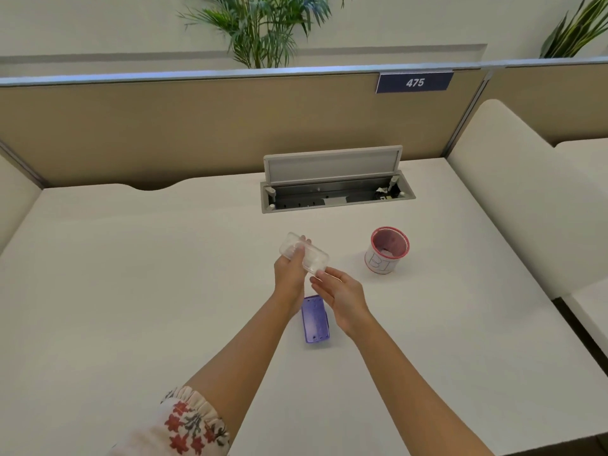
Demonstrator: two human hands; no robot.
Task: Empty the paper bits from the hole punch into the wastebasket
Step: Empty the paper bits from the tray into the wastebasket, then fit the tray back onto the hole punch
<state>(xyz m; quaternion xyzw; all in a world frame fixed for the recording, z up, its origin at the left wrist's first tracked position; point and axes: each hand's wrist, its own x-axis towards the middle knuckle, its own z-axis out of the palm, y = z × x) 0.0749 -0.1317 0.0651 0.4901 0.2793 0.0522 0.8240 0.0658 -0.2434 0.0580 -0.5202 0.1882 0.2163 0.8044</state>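
White bench (131, 291) in a cubicle, tan partition (164, 126) along the far edge with a number plate (414, 82) reading 475, palm fronds (260, 28) above it; cushioned cream panels close in the left and right sides. A cable hatch (335, 189) is sunk into the bench near the far edge, its lid propped up and the trough exposed. Both forearms reach in from the near edge; floral sleeve (190, 422) on the left arm. Left hand (289, 274) holds a clear plastic tray (304, 256) above the bench centre, fingers clamped on its far-left end, tray tilted with its long axis running far-left to near-right. Right hand (342, 297) sits at the tray's near-right corner, fingers loosely spread, fingertips touching or just beside the corner; cannot tell whether they grip it. Purple hole punch body (316, 319) lies flat on the bench directly below the hands, between the two wrists, partly hidden by them. Wastebasket (386, 251), a small round cup with a red rim and lettering on its white side, stands upright to the right of the tray, apart from both hands, pale scraps visible in its bottom. Wide bare bench to the left and along the near edge; a narrower strip lies between the wastebasket and the right-hand panel
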